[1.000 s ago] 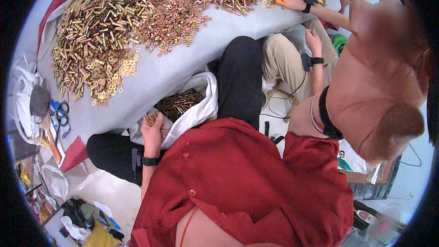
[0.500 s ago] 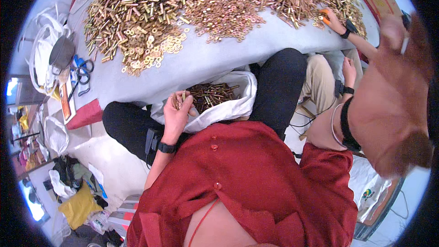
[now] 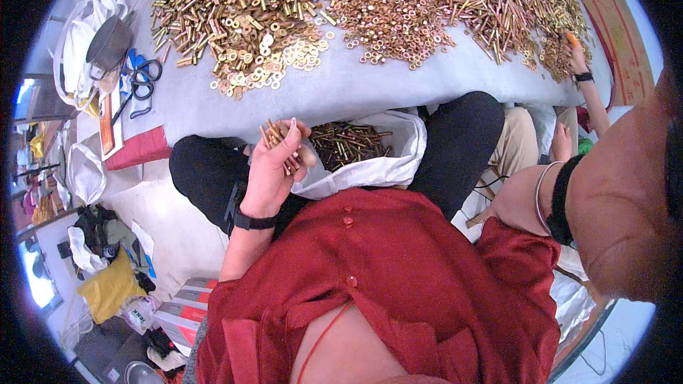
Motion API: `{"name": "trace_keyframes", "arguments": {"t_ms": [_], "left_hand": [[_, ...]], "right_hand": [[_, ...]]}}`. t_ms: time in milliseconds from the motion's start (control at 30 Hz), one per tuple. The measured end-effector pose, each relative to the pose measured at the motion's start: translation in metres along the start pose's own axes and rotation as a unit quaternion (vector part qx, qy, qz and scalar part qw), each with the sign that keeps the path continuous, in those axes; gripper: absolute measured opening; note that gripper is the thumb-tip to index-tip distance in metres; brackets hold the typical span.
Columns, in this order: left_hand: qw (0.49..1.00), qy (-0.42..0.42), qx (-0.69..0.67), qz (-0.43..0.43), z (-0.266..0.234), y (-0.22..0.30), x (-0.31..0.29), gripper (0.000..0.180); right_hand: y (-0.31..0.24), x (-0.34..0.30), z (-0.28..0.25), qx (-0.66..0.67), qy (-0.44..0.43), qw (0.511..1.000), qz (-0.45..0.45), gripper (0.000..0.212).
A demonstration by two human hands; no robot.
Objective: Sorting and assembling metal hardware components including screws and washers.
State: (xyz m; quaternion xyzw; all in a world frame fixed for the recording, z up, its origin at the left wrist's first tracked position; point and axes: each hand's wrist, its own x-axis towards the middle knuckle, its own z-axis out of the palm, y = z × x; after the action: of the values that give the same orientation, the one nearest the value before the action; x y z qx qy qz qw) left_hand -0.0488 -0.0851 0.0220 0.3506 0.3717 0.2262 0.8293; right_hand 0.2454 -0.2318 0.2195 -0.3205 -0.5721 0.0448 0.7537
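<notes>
My left hand (image 3: 276,160) is raised over my lap, its fingers closed round a bunch of slim brass-coloured bolts (image 3: 273,133). Just behind it, a white sack (image 3: 407,144) lies open between my knees, partly filled with dark brassy bolts (image 3: 348,146). My right hand (image 3: 629,242) looms very large and blurred at the right rim, close to the camera. Its fingers are out of sight, so whether it holds anything is hidden. A silver bangle and a black band circle that wrist.
On the grey-covered table (image 3: 213,117) lie heaps of metal tubes (image 3: 206,11), washers (image 3: 284,53), nuts (image 3: 398,25) and bolts (image 3: 498,0). A co-worker's hand (image 3: 578,57) reaches into the right heap, holding something orange. Black-handled scissors (image 3: 146,75) and a dark pan (image 3: 109,46) sit at left.
My left hand has risen slightly, with more bolts showing in it. The right hand has shifted down and outward, its fingers leaving view. The co-worker's hand moved right as the whole view shifted.
</notes>
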Motion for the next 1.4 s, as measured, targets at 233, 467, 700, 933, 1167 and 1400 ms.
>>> {"name": "trace_keyframes", "arguments": {"t_ms": [233,467,700,933,1167,1400], "left_hand": [[0.999,-0.013,-0.042,-0.021,0.001,0.013,0.023,0.026],[0.999,0.001,-0.036,0.000,0.009,0.053,0.052,0.027],[0.996,-0.023,-0.085,0.013,-0.024,0.076,0.117,0.018],[0.995,0.039,-0.086,-0.021,-0.026,0.061,0.121,0.020],[0.996,0.023,-0.089,-0.003,-0.024,0.065,0.122,0.020],[0.999,0.014,-0.032,0.004,-0.022,0.059,0.119,0.022]], "right_hand": [[0.023,0.006,0.006,-0.009,0.004,1.000,0.016,0.025],[0.033,0.008,0.033,-0.132,0.024,0.989,-0.054,0.023],[0.174,-0.078,0.074,-0.318,-0.147,0.890,0.291,0.016],[0.285,-0.110,0.084,-0.465,-0.238,0.838,0.159,0.012],[0.309,-0.118,0.116,-0.622,-0.300,0.705,0.162,0.038],[0.269,-0.111,0.101,-0.474,-0.239,0.836,0.141,0.037]]}}
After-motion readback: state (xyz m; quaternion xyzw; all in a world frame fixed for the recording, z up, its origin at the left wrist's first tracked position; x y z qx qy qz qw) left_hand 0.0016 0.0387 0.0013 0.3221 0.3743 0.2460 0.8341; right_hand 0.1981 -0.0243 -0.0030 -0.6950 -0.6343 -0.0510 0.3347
